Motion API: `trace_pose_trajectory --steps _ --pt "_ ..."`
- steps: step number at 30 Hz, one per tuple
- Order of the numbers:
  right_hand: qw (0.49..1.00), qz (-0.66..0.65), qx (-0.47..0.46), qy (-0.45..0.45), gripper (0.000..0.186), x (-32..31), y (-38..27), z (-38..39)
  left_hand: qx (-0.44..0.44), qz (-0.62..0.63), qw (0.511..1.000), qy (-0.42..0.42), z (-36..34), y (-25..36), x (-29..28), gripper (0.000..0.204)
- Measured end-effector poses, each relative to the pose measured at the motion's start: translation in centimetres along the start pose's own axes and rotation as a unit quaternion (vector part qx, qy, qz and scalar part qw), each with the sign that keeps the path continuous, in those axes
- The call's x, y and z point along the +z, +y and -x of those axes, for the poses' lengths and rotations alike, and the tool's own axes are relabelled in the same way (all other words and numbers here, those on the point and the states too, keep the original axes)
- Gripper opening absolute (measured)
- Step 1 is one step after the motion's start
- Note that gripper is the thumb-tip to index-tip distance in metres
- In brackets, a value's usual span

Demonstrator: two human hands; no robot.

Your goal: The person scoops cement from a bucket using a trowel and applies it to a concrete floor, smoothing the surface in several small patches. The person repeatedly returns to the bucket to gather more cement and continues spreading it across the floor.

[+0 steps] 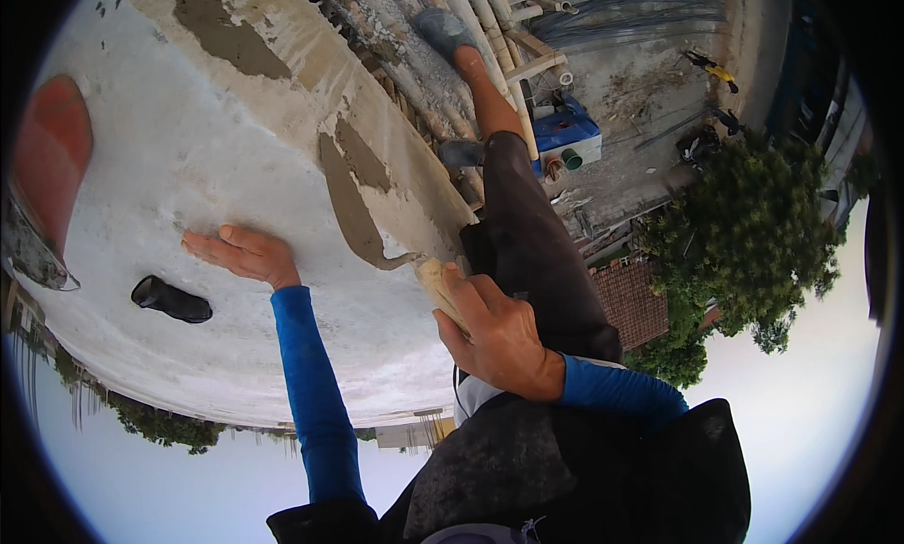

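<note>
My right hand [504, 337] is closed around the wooden handle of a trowel [350, 203]. Its long, mortar-coated blade points away from me along the slab's edge. Beside the blade, a patch of dark wet mortar [365, 158] lies on the pale edge strip. Farther off, a larger mortar patch [231, 36] covers part of the same strip. My left hand [243, 254] rests open and flat on the grey concrete slab [226, 168], holding nothing. Near it lies a small black object [172, 299] with an open end, perhaps a shoe.
A red bucket [58, 153] with a wire handle stands at far left. Beyond the slab's edge, bamboo poles [490, 36] form scaffolding where my feet stand. Far below are a blue-and-white box [570, 135], long rods [640, 12], a person in yellow [720, 73] and a tree [753, 224].
</note>
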State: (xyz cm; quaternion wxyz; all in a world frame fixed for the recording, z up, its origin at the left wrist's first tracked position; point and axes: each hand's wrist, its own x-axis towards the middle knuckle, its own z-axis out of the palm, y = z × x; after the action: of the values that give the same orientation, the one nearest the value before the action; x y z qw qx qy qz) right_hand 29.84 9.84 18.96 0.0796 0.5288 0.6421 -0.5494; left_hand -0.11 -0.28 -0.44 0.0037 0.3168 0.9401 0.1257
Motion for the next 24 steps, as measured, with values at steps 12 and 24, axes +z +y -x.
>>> trace_pose_trajectory --steps 12,24 --pt "0.997 0.044 -0.047 0.035 0.052 0.4 9.6 -6.6 0.022 -0.011 1.000 -0.006 -0.1 0.1 -0.1 0.070" --pt "0.998 0.066 -0.012 0.019 0.051 -4.1 9.8 -3.3 0.013 -0.006 1.000 -0.001 0.0 -0.9 0.1 0.069"
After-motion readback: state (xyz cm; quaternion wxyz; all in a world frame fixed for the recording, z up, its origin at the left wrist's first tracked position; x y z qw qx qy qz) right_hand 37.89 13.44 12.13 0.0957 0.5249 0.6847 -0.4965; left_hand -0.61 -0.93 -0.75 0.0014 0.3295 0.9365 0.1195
